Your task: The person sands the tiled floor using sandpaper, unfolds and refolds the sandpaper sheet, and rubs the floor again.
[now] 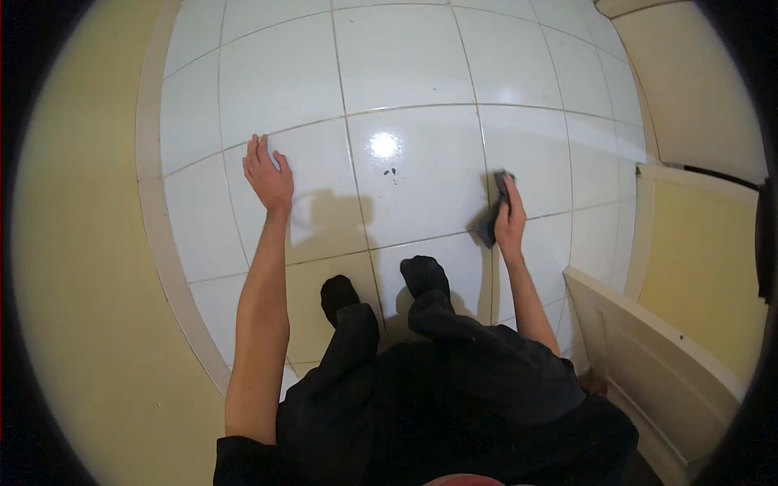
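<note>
My left hand is over the white tiled floor at the left, fingers apart, with nothing in it; whether it touches the tiles is hard to tell. At the right, my right hand has its fingers closed on a dark grey cloth, which hangs out on the hand's left side at floor level. Between the hands, a few small dark marks show on a tile, just below a bright light reflection.
My feet in black socks stand on the tiles near the bottom centre. A yellowish wall with a pale skirting runs along the left. At the right are an open door and a pale panel.
</note>
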The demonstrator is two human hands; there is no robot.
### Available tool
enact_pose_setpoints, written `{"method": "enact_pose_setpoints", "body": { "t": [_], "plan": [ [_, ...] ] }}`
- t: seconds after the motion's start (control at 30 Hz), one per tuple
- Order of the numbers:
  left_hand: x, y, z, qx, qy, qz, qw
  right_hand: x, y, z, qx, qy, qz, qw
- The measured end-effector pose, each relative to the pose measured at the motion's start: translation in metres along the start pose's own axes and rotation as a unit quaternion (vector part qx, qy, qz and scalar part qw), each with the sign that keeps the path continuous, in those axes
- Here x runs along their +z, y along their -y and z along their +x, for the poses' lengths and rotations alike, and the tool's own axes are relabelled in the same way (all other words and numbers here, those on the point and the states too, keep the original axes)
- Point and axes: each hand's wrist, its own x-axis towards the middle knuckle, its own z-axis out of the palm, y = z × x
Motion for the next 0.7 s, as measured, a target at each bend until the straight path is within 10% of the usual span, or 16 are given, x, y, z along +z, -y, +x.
{"method": "enact_pose_setpoints", "body": {
  "t": [0.13,0.37,0.7],
  "plan": [
    [-0.001,-0.001,0.001,-0.006,0.000,-0.003,1.000,0.025,-0.052,-0.031,0.011,-0.101,-0.194,0.976],
    [0.000,-0.001,0.001,0.012,-0.008,0.001,1.000,0.087,-0.043,0.103,-0.013,-0.109,-0.092,0.990],
    [-0.001,-0.003,0.002,-0.012,0.002,-0.002,1.000,0.206,0.060,0.091,-0.301,0.230,0.076,0.922]
  ]
}}
